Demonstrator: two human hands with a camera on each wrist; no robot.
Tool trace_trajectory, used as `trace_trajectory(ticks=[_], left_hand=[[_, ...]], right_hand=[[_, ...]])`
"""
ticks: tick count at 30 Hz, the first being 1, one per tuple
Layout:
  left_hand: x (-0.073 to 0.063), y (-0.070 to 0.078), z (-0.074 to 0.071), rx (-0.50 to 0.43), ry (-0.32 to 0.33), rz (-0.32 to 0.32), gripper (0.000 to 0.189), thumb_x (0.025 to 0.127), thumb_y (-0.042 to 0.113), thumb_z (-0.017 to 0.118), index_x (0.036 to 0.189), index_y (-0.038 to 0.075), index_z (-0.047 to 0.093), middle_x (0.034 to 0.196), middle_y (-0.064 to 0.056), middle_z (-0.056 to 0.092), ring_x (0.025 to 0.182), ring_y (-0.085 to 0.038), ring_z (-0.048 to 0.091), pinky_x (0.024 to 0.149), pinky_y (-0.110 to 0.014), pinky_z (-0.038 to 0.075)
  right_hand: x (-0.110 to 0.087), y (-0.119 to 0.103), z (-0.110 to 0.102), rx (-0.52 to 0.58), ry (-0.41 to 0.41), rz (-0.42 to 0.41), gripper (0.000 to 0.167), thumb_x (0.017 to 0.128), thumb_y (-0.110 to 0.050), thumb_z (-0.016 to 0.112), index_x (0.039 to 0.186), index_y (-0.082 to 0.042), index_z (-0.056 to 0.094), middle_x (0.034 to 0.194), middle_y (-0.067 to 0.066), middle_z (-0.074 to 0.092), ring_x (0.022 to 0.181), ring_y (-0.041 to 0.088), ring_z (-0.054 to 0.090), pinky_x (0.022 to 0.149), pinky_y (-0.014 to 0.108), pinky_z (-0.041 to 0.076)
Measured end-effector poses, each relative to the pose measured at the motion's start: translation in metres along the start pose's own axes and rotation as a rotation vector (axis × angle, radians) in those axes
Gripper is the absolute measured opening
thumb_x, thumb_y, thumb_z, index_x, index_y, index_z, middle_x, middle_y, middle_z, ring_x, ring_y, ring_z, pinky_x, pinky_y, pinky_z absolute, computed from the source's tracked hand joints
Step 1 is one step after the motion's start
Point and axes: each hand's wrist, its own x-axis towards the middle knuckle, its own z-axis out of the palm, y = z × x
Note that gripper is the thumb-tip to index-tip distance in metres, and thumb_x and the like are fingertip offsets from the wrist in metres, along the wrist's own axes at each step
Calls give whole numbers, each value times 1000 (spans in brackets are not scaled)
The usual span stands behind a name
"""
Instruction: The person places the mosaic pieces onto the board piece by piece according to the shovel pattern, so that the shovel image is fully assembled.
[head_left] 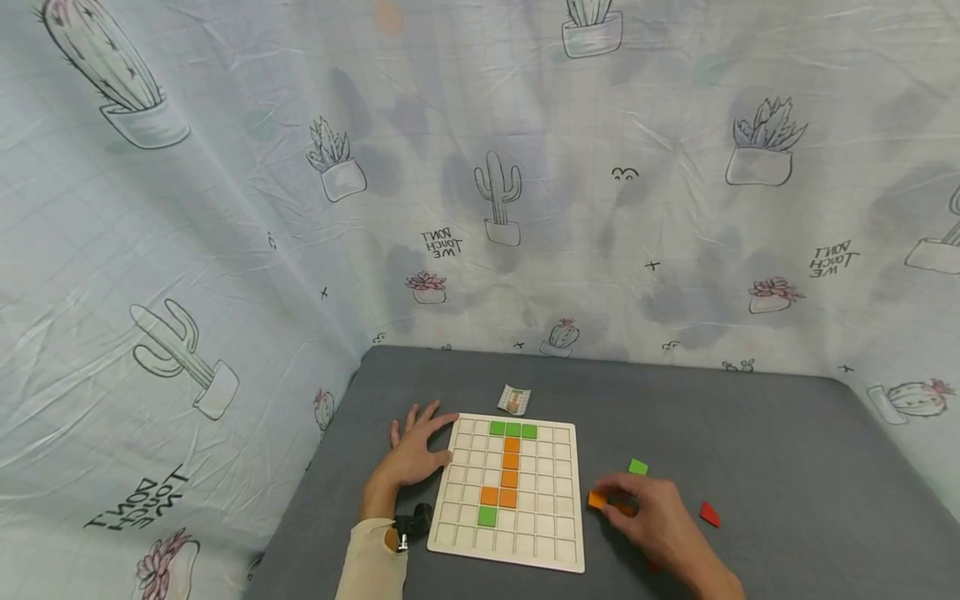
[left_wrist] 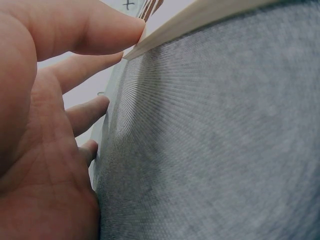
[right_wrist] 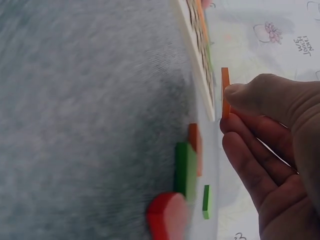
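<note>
- The right hand (head_left: 651, 512), at the board's 3 o'clock, grasps an orange tile (head_left: 597, 500) between thumb and fingers, lifted off the tabletop (head_left: 795, 467) and just beside the board's edge.
- The left hand (head_left: 411, 454), toward 10 o'clock of the board, grasps nothing; its fingers are spread, with index fingertip and thumb touching the board's edge.
- The grid board (head_left: 543, 527) lies flat between the two hands.
- Near its 12 o'clock edge sits a row of three green tiles (head_left: 513, 429); four orange tiles (head_left: 510, 462) run from it toward 6 o'clock.
- Another orange square (head_left: 490, 496) adjoins the lowest of these at 9 o'clock, with a green square (head_left: 487, 517) at its own 6 o'clock.
- A loose green tile (head_left: 638, 467) lies just past the right hand, toward 12 o'clock; a red piece (head_left: 709, 514) lies at its 3 o'clock.
- A small printed card (head_left: 514, 400) lies just beyond the board's 12 o'clock edge.
</note>
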Motion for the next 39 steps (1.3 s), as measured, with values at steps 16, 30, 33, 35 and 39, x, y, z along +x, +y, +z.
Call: trace_trajectory(ticks=[16, 30, 33, 35, 39], left_hand=[[2, -1, 0, 2, 0, 5, 67, 89, 7, 74, 155, 14, 63, 178, -25, 30, 167, -56, 5, 125, -79, -12], [1, -2, 0, -2, -2, 8, 66, 91, 6, 75, 156, 14, 63, 178, -25, 29, 167, -56, 5, 125, -79, -12], [1, -2, 0, -5, -3, 9, 66, 91, 6, 75, 156, 14, 63, 178, -24, 29, 167, -56, 5, 125, -79, -12], [1, -2, 0, -7, 0, 8, 66, 91, 6, 75, 155, 14, 63, 178, -24, 29, 168, -56, 5, 125, -79, -12], [1, -2, 0, -5, 0, 6, 67, 91, 6, 75, 156, 14, 63, 178, -24, 29, 168, -56, 5, 125, -79, -12]], right_hand=[[12, -17, -5, 62, 48, -176, 36, 83, 1, 92, 112, -18, 84, 104, -12, 82, 92, 4, 77, 77, 33, 66], [25, -40, -1, 78, 14, -210, 32, 86, 0, 88, 113, -16, 84, 108, -10, 83, 95, 17, 79, 83, 41, 67], [26, -45, 2, 87, -8, -201, 31, 86, 0, 88, 113, -16, 84, 109, -10, 83, 97, 17, 79, 85, 42, 67], [28, -46, 5, 96, -9, -214, 31, 85, 1, 88, 112, -15, 84, 109, -9, 83, 97, 18, 79, 84, 42, 67], [30, -48, 10, 117, -12, -239, 30, 86, 1, 88, 112, -15, 84, 109, -8, 83, 94, 16, 78, 81, 39, 66]])
